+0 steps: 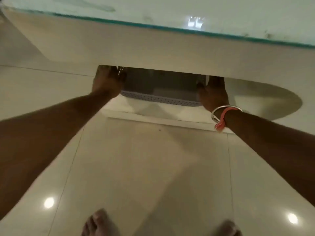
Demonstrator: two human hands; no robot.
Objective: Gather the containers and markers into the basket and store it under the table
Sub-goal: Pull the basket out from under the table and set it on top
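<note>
**Basket half under the worktop, both hands on it**

The grey perforated basket [160, 99] sat low on a pale ledge [153, 119], with its far half hidden under the worktop [153, 50] edge. It was too dark and blurry to make out what was inside. Your left hand [106, 84] had its grip on the basket's left wall. Your right hand [213, 95] held the right wall, thumb inside the rim. That wrist had a steel bangle [221, 110] and a pink thread [221, 120]. The glossy tiled floor [144, 167] was below, with your bare feet [97, 223] at the bottom edge.
</note>
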